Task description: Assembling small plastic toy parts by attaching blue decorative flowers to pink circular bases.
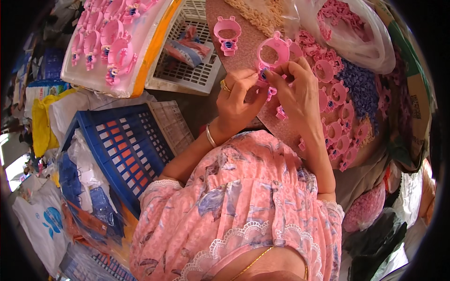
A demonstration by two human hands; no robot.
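Observation:
Over the near edge of the work table, both my hands pinch one pink plastic ring-shaped figure (259,52) with small ears on top. My left hand (239,96), with a ring and a bangle, grips its lower left side. The fingers of my right hand (297,89) close on its lower right side, by a small dark blue part (263,75). My fingertips partly hide the join. A similar pink figure with a blue part (228,35) lies flat to the left of my hands. More pink figures (336,93) lie to the right of my right hand.
A pile of small blue parts (361,86), beige pieces (260,14) and a clear bag of pink pieces (347,28) lie on the table. At left stand a white box lid (70,75) with rows of pink figures, a pale crate (206,86) and a blue basket (89,136).

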